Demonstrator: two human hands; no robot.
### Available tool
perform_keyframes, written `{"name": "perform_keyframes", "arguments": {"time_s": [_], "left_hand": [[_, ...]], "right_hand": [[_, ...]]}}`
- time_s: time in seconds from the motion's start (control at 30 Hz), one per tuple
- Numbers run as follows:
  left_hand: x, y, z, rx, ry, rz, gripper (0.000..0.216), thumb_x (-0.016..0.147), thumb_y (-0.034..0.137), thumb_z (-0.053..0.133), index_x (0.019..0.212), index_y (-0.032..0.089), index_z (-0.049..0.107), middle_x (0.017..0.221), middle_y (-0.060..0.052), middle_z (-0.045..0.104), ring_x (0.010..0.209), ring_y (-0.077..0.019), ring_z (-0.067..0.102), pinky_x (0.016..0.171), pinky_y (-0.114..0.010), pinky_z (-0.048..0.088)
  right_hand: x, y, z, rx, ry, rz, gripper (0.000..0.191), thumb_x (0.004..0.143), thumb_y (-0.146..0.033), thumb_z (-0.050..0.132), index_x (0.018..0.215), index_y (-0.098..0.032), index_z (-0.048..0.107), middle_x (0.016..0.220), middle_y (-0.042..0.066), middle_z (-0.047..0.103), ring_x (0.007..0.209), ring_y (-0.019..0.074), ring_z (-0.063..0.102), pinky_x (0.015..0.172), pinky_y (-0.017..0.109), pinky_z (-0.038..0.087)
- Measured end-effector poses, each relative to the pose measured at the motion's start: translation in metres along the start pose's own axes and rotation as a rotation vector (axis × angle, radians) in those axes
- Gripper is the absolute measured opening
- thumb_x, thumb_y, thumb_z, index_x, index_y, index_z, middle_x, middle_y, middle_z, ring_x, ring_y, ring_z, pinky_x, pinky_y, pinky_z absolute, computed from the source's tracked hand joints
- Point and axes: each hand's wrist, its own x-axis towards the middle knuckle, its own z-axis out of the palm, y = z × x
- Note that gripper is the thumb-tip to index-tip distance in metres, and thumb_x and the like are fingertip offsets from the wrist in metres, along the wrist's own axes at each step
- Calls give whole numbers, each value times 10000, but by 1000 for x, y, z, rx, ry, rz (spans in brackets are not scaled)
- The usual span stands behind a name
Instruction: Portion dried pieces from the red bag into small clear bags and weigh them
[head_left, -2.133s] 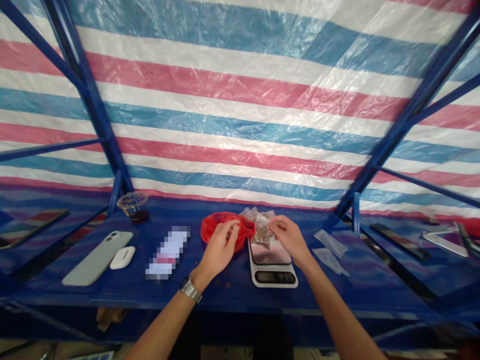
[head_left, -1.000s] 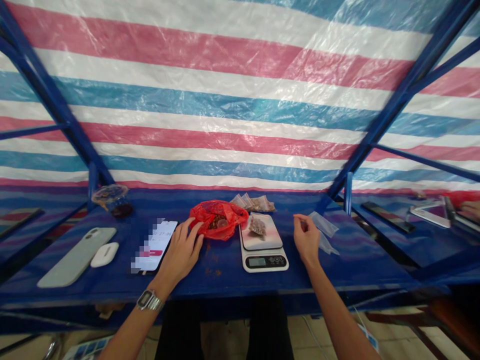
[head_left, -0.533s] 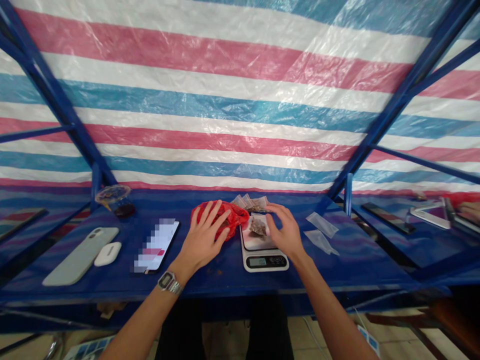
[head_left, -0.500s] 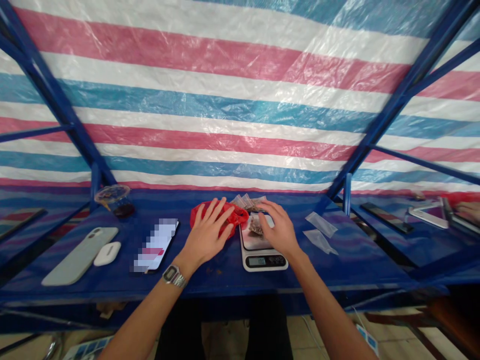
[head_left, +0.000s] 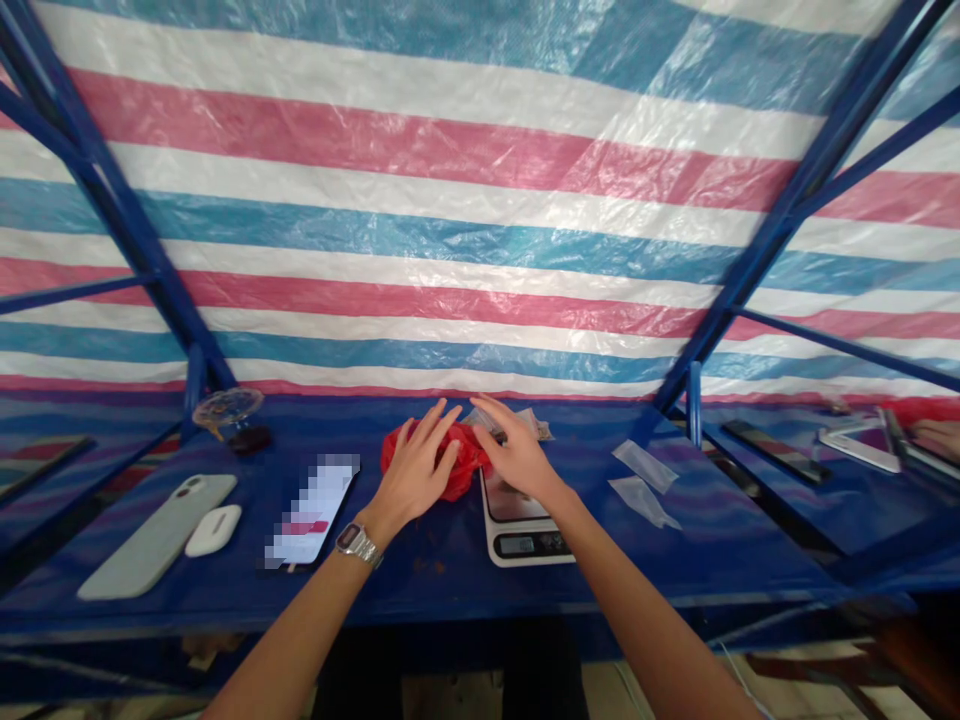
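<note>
phone screen (head_left: 311,510) — pixelated | scale readout (head_left: 517,545) — too small to read

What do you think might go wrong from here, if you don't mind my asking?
The right hand hangs over the kitchen scale, so a brush against it might upset the reading. The left hand lies against the red plastic bag, and dark crumbs on the tabletop suggest more could spill, perhaps toward the phone.
</note>
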Motion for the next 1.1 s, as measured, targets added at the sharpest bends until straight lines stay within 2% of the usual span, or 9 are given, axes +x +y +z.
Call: {"name": "perform_keyframes", "arguments": {"time_s": [0.17, 0.27, 0.33, 0.4, 0.5, 0.57, 0.83, 1.0, 1.1], "left_hand": [[10, 12, -2, -1008, 273, -278, 514, 1002, 558, 468, 1457, 320, 499, 1512, -110, 583, 1348, -301, 610, 1189, -542, 403], [17, 13, -12, -1318, 329, -346, 526, 991, 551, 459, 1480, 359, 438, 1553, -105, 539, 1351, -296, 609, 1172, -547, 425], [18, 8, -17, -1181, 357, -340, 534, 973, 488, 523, 1482, 361, 428, 1559, -93, 529, 1352, -276, 606, 1186, -519, 416], [15, 1, -17, -871, 354, -310, 527, 939, 379, 596, 1449, 325, 472, 1516, -91, 564, 1328, -258, 617, 1183, -491, 425], [7, -1, -8, -435, 248, -217, 379, 935, 248, 560, 1312, 246, 593, 1363, -92, 666, 1256, -236, 643, 1144, -461, 468], [3, 5, 1, -251, 184, -136, 298, 965, 217, 498, 1226, 228, 642, 1263, -82, 710, 1197, -228, 661, 1115, -456, 492], [2, 34, 23, 65, 120, 8, 246, 999, 175, 473, 1110, 228, 686, 1130, -64, 725, 1111, -247, 643, 1020, -443, 529], [-11, 13, 2, 246, 143, 31, 248, 1004, 189, 459, 1102, 229, 684, 1136, -69, 719, 1089, -257, 626, 1008, -450, 500], [-26, -9, -10, 391, 128, 31, 235, 990, 250, 528, 1163, 239, 686, 1262, -89, 702, 1236, -301, 584, 1019, -481, 465]], "right_hand": [[7, -2, 4, 867, 99, 371, 480, 927, -581, 615, 1335, -328, 638, 1441, 50, 649, 1355, 269, 590, 1165, 504, 443], [8, 0, -6, 967, 136, 406, 440, 923, -582, 611, 1275, -323, 661, 1372, 53, 695, 1297, 261, 632, 1125, 474, 478], [6, 6, -17, 698, 205, 357, 401, 921, -544, 616, 1226, -296, 694, 1297, 66, 728, 1193, 266, 674, 1058, 455, 511], [3, 17, -31, 206, 222, 264, 331, 928, -464, 608, 1155, -261, 738, 1207, 81, 750, 1088, 268, 679, 1006, 443, 511], [-4, 35, -51, -521, 4, 171, 262, 951, -321, 565, 1063, -234, 785, 1068, 96, 748, 1025, 266, 641, 990, 435, 470], [-7, 45, -59, -727, -146, 173, 241, 957, -283, 573, 1019, -233, 801, 981, 96, 729, 1006, 265, 624, 985, 427, 452], [-10, 57, -61, -808, -273, 174, 127, 865, -222, 730, 974, -218, 795, 1013, 96, 686, 1039, 255, 593, 987, 390, 440], [-1, 58, -69, -687, -249, 167, 41, 843, -185, 734, 829, -195, 771, 955, 71, 722, 1000, 229, 633, 1009, 386, 446], [14, 59, -77, -583, -193, 184, 123, 935, -243, 627, 918, -190, 736, 944, 41, 754, 900, 184, 678, 873, 306, 508]]}}
